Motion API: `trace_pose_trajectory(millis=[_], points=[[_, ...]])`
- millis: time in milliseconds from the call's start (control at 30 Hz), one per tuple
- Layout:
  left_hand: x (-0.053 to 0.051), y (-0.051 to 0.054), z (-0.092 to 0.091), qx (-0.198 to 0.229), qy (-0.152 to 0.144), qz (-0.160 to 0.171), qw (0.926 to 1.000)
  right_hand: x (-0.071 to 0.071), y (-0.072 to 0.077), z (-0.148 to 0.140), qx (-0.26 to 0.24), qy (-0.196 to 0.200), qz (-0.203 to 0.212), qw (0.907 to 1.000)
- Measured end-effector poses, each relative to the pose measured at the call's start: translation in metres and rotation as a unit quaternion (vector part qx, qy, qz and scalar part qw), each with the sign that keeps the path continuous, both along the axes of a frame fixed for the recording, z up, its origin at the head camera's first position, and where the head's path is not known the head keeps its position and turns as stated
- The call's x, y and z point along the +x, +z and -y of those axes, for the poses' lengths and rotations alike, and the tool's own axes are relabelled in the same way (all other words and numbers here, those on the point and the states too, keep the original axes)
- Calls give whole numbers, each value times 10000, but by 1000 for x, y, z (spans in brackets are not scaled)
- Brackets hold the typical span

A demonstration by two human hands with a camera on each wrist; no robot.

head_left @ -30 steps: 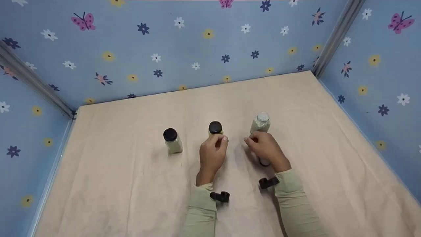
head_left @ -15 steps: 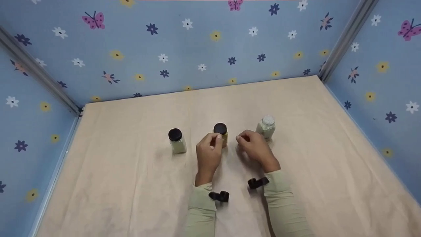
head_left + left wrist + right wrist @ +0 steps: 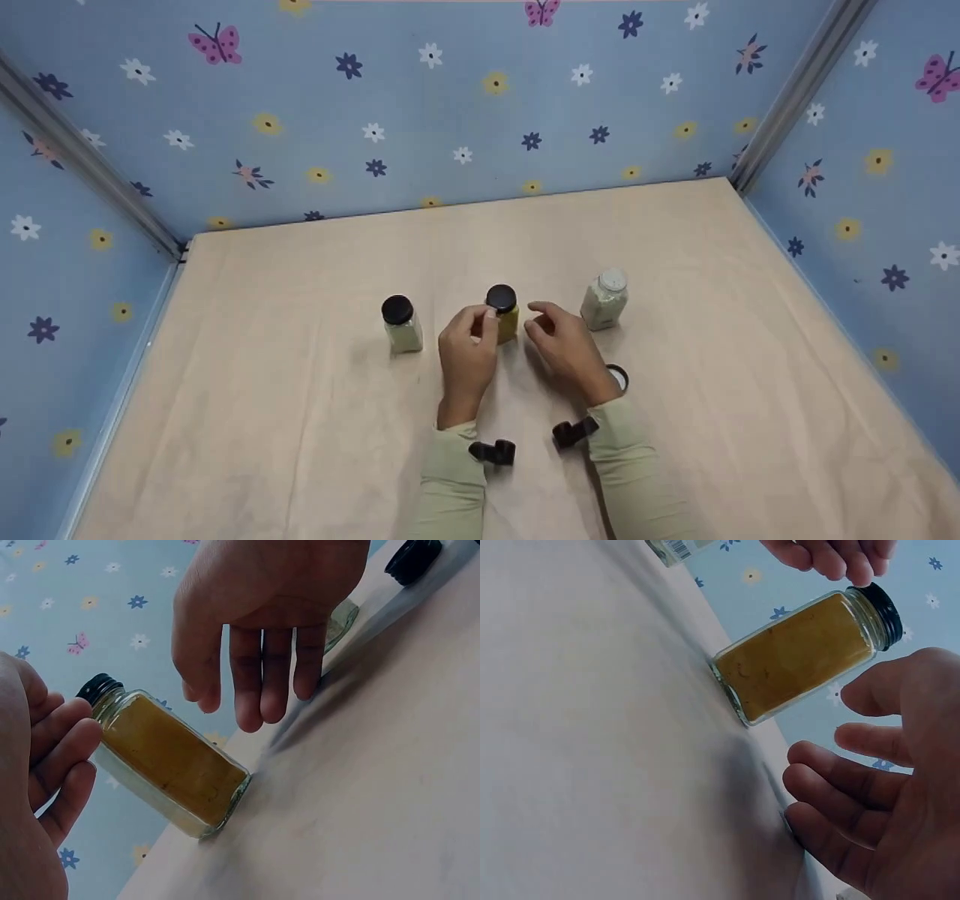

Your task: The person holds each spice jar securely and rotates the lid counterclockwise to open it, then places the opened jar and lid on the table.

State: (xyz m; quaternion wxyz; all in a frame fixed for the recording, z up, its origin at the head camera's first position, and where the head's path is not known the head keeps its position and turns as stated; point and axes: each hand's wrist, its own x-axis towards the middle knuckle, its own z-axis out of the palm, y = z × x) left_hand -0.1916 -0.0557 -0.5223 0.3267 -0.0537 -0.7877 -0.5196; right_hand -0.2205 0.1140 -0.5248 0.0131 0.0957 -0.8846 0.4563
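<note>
An upright glass jar of yellow-brown powder [image 3: 508,324] with a black lid [image 3: 501,298] stands between the two hands. At its left, the left hand [image 3: 468,361] has its fingertips at the lid; whether they touch it, I cannot tell. The right hand [image 3: 571,351] is to the right of the jar, apart from it, fingers loosely bent and holding nothing. In the right wrist view the same jar [image 3: 799,656] shows whole, with the right hand [image 3: 862,795] below the lid. The left wrist view has the jar [image 3: 176,765] between the left hand [image 3: 37,765] and the right hand [image 3: 262,607].
A black-lidded jar of pale contents [image 3: 405,335] stands to the left. On the right is a lidless-looking jar with a whitish top [image 3: 604,301]. A loose black lid [image 3: 618,376] lies beside the right wrist. Patterned walls [image 3: 450,97] surround the cloth-covered table [image 3: 360,450].
The right hand has moved left from beside the whitish-topped jar to near the middle jar, uncovering the loose lid partly. The left hand has shifted slightly left. The head view has shifted slightly.
</note>
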Motion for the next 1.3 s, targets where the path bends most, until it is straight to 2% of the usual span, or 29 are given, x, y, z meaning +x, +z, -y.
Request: trace_pose_trajectory(millis=[300,600,867,1067,1300], points=[[-2,-3,-1,-69,38,120,9999,1,-3,7,-192,175,119,9996],[0,-5,1,78,65,235,9997,3,-3,14,33,305,165,9994],[0,-1,2,192,98,102,9997,2,-3,15,-25,446,178,9988],[-3,-1,0,95,25,-7,10000,2,-5,13,-32,377,11,9993],[-1,-3,0,29,9,89,10000,2,-8,14,-16,419,68,9991]])
